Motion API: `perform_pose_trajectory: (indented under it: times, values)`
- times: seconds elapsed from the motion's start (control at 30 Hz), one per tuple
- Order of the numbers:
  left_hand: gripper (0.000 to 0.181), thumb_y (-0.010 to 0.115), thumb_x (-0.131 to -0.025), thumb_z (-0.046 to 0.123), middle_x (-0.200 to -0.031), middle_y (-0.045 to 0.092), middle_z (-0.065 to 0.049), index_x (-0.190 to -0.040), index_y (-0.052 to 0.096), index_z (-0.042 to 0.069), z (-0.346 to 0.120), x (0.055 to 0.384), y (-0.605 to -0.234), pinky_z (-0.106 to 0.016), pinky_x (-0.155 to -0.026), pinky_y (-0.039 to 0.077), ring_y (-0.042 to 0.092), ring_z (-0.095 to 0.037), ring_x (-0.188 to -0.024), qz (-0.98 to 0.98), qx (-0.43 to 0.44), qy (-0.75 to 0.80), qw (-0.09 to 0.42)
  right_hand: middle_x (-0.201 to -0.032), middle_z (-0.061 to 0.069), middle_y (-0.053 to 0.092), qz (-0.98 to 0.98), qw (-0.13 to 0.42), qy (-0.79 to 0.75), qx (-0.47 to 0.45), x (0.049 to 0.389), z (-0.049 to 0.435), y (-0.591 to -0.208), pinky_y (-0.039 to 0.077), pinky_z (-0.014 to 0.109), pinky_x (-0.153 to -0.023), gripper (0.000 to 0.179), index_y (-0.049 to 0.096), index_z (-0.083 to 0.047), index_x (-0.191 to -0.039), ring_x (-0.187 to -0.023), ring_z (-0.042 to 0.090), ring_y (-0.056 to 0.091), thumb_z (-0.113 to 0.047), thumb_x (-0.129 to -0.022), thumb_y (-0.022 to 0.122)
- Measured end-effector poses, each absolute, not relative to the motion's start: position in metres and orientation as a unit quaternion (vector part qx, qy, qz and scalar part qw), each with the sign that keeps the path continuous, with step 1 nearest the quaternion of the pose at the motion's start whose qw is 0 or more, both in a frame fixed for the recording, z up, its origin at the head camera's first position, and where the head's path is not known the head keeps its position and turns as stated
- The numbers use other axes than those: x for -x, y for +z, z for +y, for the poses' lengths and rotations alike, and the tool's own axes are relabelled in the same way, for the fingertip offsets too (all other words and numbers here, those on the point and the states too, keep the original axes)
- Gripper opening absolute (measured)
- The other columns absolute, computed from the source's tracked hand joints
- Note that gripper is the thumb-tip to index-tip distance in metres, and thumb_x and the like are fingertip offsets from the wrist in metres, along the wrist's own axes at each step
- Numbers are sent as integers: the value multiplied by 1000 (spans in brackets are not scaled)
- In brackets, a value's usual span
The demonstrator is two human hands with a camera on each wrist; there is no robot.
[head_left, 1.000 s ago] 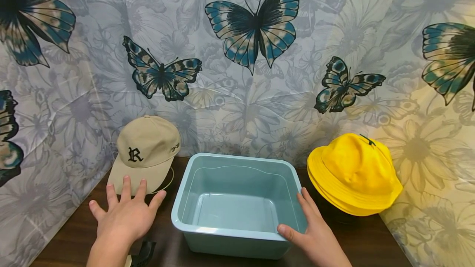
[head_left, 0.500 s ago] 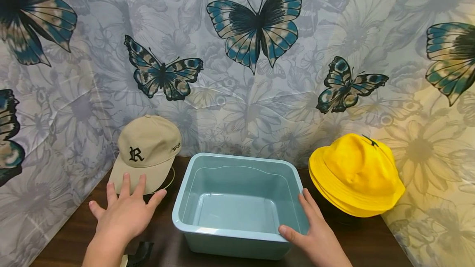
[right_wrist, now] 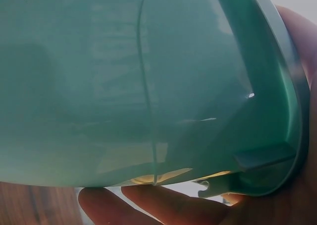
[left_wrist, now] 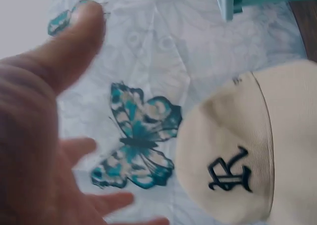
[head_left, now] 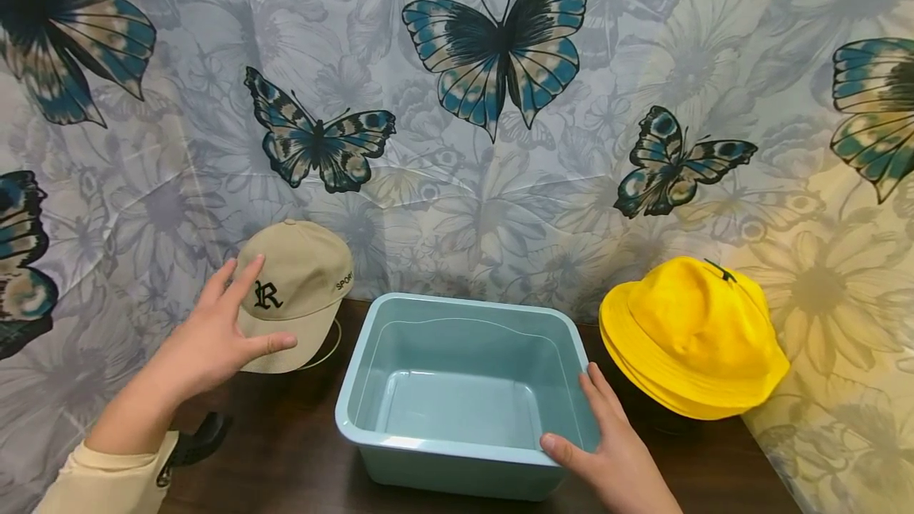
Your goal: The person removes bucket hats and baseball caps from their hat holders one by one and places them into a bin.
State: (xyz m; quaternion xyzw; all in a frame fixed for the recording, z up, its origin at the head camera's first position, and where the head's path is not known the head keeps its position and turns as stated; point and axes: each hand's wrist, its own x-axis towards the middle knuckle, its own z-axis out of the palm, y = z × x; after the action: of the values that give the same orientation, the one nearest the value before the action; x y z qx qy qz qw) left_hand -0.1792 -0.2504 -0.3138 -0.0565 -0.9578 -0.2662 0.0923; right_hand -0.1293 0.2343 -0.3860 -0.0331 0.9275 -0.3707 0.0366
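A beige baseball cap [head_left: 310, 260] with a dark R on its front sits at the back left. My left hand [head_left: 207, 339] is raised before it, fingers spread and thumb out, holding nothing. In the left wrist view the cap [left_wrist: 228, 170] is to the right of the fingers, with a gap between. A light blue plastic tub [head_left: 450, 478] stands in the middle with nothing inside. At its front right corner rests my right hand [head_left: 617, 454], thumb at the front rim and fairly straight fingers along the right side. The right wrist view shows fingertips [right_wrist: 104, 205] against the tub wall.
Yellow bucket hats [head_left: 700, 331], their brims layered, sit tilted at the right. A fabric backdrop [head_left: 471, 212] printed with butterflies rises behind the dark wooden table [head_left: 286, 458]. A black curved piece [head_left: 203, 439] shows by the left cuff.
My left hand has moved up and left from over the cap's brim and turned sideways, bringing its sleeve into view. The right hand stays at the tub's corner. The head view shifts slightly.
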Motion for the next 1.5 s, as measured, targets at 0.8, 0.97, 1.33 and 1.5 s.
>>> perform_pose_trajectory:
  times: [0.8,0.97,1.33,1.5]
  values:
    - [97,78,-89,29,-161,-3,-27,-161,15,15,-301,272,-293,-67,-97,38,24,-61,-135,-912,148,-382,24,-166,11,-2,927,40,-373,20,132,234,-386,28,70,-103,105,15,-4,-160,-145,46,13,-55,-87,71]
    - [93,77,-89,34,-160,4,-29,-160,21,12,-297,280,-292,-69,-99,34,29,-61,-131,-941,131,-309,31,-166,11,-2,926,40,-375,21,132,234,-385,28,70,-103,104,15,-4,-160,-145,46,13,-55,-88,70]
    - [76,78,-89,29,-156,17,-32,-151,42,4,-296,290,-297,-68,-104,25,21,-56,-137,-967,124,-218,43,-166,12,0,926,37,-375,24,132,234,-387,28,70,-103,104,15,-4,-159,-145,46,12,-54,-87,71]
    - [75,77,-89,31,-155,18,-34,-150,43,5,-296,293,-298,-69,-105,22,19,-56,-137,-970,115,-209,39,-166,12,-1,925,42,-377,21,132,235,-388,28,70,-103,104,15,-4,-159,-145,46,11,-54,-87,71]
